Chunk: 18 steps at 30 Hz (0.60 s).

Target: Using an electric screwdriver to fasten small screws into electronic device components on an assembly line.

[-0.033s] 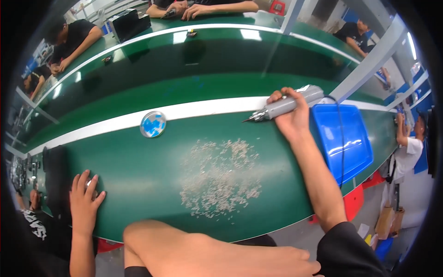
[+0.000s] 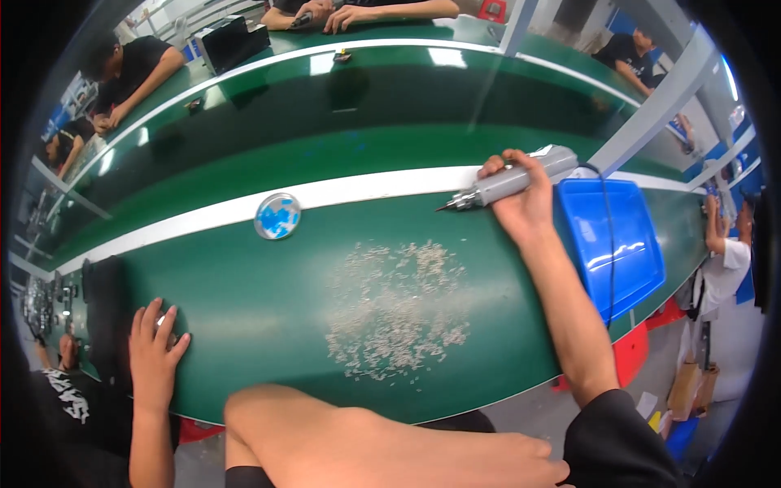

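My right hand is wrapped round a grey pen-shaped electric screwdriver, whose thin tip points left above the green bench. Palm down at the left of the bench, my left hand lies with its fingers spread. A small bright spot shows between those fingers; I cannot make out what it is. Between my hands, a loose spread of many tiny pale metallic pieces covers part of the bench top. Beyond them, a round shallow dish with bright blue bits stands against the white rail.
Right of my forearm lies a blue plastic tray, with a dark cord across it. My bare bent leg fills the bottom middle. A dark green conveyor runs beyond the white rail. Several people work around.
The whole view has shifted slightly, so everything sits a little farther right in the picture. Both hands keep the same pose, and the screwdriver stays in my right hand.
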Each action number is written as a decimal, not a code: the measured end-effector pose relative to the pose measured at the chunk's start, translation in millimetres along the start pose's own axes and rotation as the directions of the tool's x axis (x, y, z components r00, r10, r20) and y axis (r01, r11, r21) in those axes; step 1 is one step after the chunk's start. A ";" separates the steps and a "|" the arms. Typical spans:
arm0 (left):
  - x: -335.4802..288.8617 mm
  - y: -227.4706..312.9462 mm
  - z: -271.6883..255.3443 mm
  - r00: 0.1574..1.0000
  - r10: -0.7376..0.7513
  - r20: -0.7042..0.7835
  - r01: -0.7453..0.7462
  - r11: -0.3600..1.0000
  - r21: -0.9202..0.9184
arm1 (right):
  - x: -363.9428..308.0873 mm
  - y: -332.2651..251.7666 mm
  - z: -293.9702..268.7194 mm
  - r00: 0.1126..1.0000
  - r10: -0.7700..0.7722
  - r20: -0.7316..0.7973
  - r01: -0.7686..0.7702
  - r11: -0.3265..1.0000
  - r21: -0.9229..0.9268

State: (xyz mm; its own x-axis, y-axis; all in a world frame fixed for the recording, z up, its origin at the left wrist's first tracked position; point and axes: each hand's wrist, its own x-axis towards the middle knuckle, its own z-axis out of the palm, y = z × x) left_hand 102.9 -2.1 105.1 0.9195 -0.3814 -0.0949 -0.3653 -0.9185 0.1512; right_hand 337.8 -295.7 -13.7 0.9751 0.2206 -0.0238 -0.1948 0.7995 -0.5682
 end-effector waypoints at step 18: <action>49.4 83.9 -47.6 0.444 0.818 -0.365 -0.820 0.207 -0.534 | -3.3 8.9 1.9 0.998 -0.023 -0.054 0.022 1.000 -0.015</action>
State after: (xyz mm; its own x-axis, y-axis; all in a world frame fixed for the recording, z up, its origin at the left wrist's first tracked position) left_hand 124.6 -93.1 159.9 0.1627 -0.8827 0.4409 -0.7519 0.1784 0.6347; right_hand 332.6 -288.2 -17.1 0.9835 0.1721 -0.0550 -0.1717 0.7954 -0.5813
